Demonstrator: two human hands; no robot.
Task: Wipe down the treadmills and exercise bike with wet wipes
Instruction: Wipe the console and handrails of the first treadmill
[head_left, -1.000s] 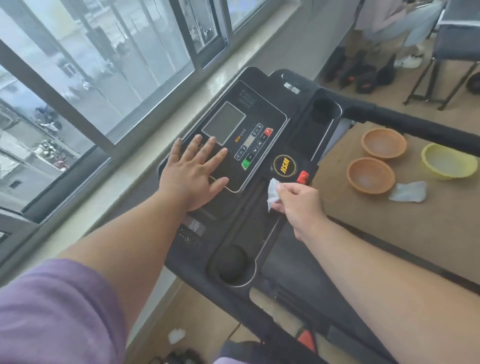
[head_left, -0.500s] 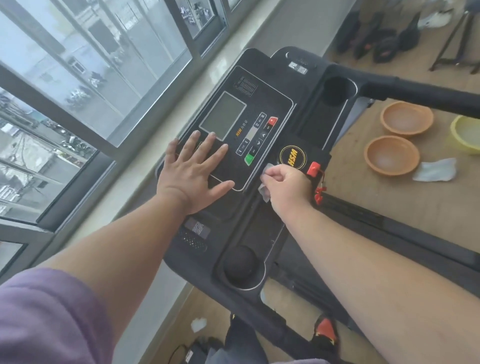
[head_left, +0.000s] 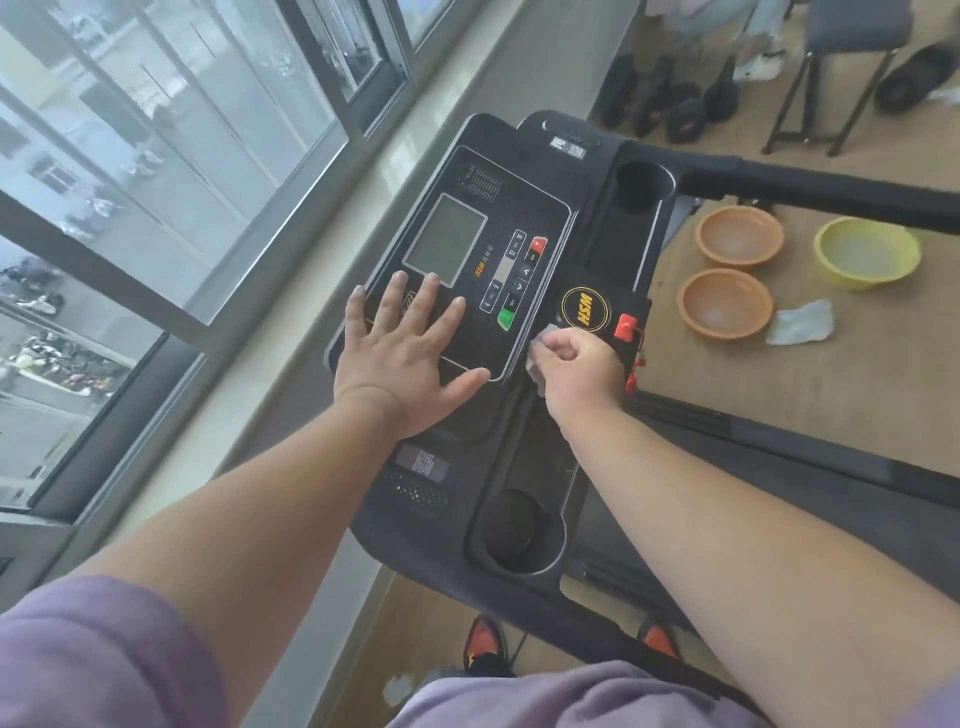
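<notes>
Head view: left hand (head_left: 400, 358) flat, fingers spread, on treadmill console (head_left: 483, 260); right hand (head_left: 582, 364) pinches wet wipe (head_left: 537, 358), likely soft, limp; best bunched in fingertips.

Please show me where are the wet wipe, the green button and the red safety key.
wet wipe (head_left: 536, 361), head view, white fold beside the right hand's fingers.
green button (head_left: 506, 318), head view, middle of its face.
red safety key (head_left: 626, 327), head view, its red body.

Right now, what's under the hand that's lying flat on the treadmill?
The left hand rests flat on the treadmill console, below the grey screen. Its fingers cover some print on the panel, which cannot be read. The buttons beside it stay uncovered.
</notes>
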